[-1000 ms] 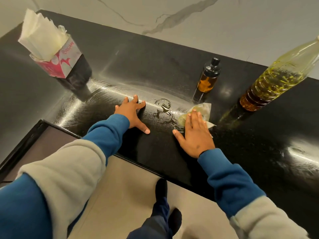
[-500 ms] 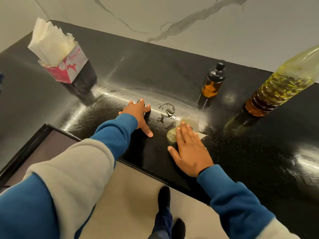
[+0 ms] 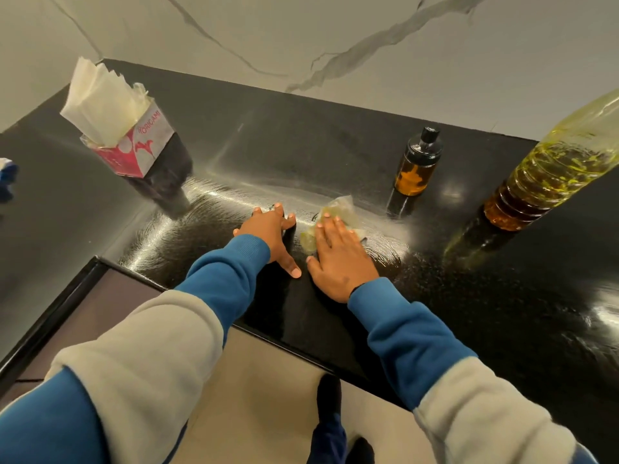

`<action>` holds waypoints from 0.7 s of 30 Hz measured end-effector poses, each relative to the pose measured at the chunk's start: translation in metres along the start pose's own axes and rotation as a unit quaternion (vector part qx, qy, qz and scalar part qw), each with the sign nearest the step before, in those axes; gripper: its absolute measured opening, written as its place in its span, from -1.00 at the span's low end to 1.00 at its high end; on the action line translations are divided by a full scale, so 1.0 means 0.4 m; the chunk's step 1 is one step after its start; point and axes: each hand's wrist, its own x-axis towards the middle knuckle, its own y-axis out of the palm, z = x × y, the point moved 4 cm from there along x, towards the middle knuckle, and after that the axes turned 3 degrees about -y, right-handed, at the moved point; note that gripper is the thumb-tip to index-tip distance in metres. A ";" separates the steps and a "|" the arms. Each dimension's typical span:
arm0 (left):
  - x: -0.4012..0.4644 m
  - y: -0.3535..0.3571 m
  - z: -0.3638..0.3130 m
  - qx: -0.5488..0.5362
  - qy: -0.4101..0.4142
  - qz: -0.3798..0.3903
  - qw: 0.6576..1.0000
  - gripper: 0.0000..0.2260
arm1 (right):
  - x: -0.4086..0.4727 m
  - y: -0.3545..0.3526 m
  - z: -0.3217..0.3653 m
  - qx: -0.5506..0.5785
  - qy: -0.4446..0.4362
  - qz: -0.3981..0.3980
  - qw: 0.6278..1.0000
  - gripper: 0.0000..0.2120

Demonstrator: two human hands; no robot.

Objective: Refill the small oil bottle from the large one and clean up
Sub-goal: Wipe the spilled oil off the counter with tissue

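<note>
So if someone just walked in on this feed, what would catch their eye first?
Probably the right hand pressing an oil-soaked tissue flat on the shiny black counter, with the left hand resting flat beside it. Next, the large oil bottle at far right, the small amber bottle to its left, and the red tissue box at back left.

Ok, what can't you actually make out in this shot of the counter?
Head view only:
- Large oil bottle: its top and cap are cut off by the right edge.
- Oily tissue: partly hidden under the right hand.
- Any oil under that tissue: hidden.
- Blue and white thing at the left edge: cut off, unidentifiable.
- Small oil bottle: dark glass hides its exact fill level.
</note>
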 end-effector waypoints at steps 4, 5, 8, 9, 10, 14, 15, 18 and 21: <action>-0.003 -0.004 -0.003 0.002 -0.002 -0.001 1.000 0.22 | -0.043 0.016 0.015 -0.001 -0.047 0.012 0.999 -0.30; -0.006 -0.005 -0.004 -0.001 -0.004 0.003 1.000 0.21 | -0.049 0.014 0.008 -0.002 -0.044 0.014 0.999 -0.31; -0.015 -0.009 -0.007 -0.007 -0.006 0.004 1.000 0.20 | -0.033 -0.004 -0.027 -0.004 -0.007 0.022 1.000 -0.32; -0.016 -0.012 -0.009 -0.005 -0.005 0.002 1.000 0.19 | -0.019 -0.010 -0.038 -0.004 0.007 0.020 1.000 -0.32; -0.015 -0.012 -0.008 -0.003 -0.005 0.002 1.000 0.19 | -0.002 -0.014 -0.046 -0.006 0.019 0.016 1.000 -0.31; -0.001 -0.001 0.005 -0.022 -0.024 0.005 0.999 0.38 | 0.076 -0.011 -0.032 -0.014 0.032 0.003 0.999 -0.30; 0.006 0.004 0.011 -0.026 -0.030 -0.003 0.999 0.45 | 0.089 -0.009 -0.015 -0.011 0.021 0.001 1.000 -0.31; 0.008 0.010 0.015 -0.040 -0.033 -0.019 0.998 0.36 | 0.073 0.004 0.040 0.005 -0.045 0.013 0.999 -0.34; 0.005 0.008 0.012 -0.031 -0.018 -0.026 0.999 0.23 | 0.008 0.008 0.020 -0.003 -0.093 0.035 0.995 -0.35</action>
